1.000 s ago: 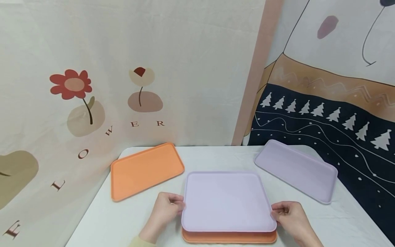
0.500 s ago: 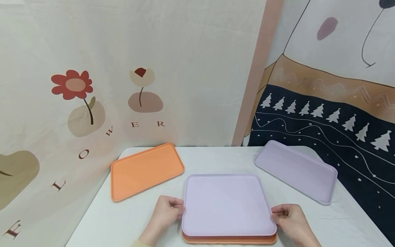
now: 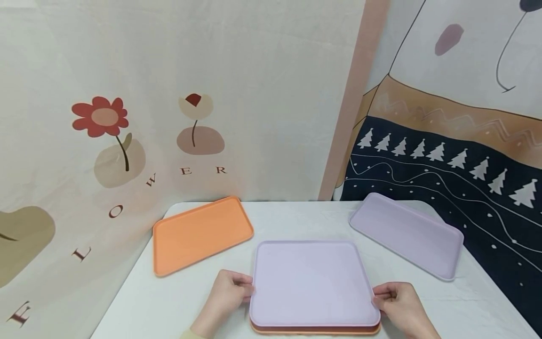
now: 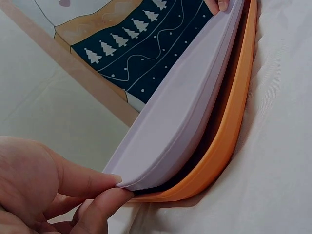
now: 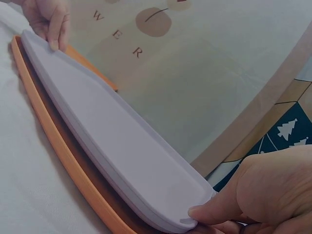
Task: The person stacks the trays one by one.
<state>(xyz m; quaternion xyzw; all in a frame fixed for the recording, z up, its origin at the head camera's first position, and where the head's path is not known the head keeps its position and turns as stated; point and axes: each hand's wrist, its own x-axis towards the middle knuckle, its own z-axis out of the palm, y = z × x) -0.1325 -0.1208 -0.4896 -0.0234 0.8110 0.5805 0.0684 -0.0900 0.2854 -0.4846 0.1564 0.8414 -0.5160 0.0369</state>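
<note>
A light purple rectangular tray (image 3: 313, 282) lies directly over an orange tray (image 3: 315, 331) at the front middle of the table. Only the orange tray's near edge shows in the head view; both wrist views show a dark gap between the two rims. On the left side, my left hand (image 3: 226, 294) pinches the purple tray's rim between thumb and fingers. Opposite it, my right hand (image 3: 400, 305) pinches the right rim the same way. In the left wrist view the thumb (image 4: 92, 178) presses on top of the purple rim near a corner.
Another orange tray (image 3: 203, 235) lies angled at the back left of the white table (image 3: 296, 219). At the back right, a second purple tray (image 3: 408, 235) lies slanted. Printed cloths hang behind, one with flowers and one with white trees (image 3: 436, 151).
Both hands have lowered the purple tray toward the orange one, moving slightly nearer the front. Less of the orange edge shows now. The two outer trays have stayed put.
</note>
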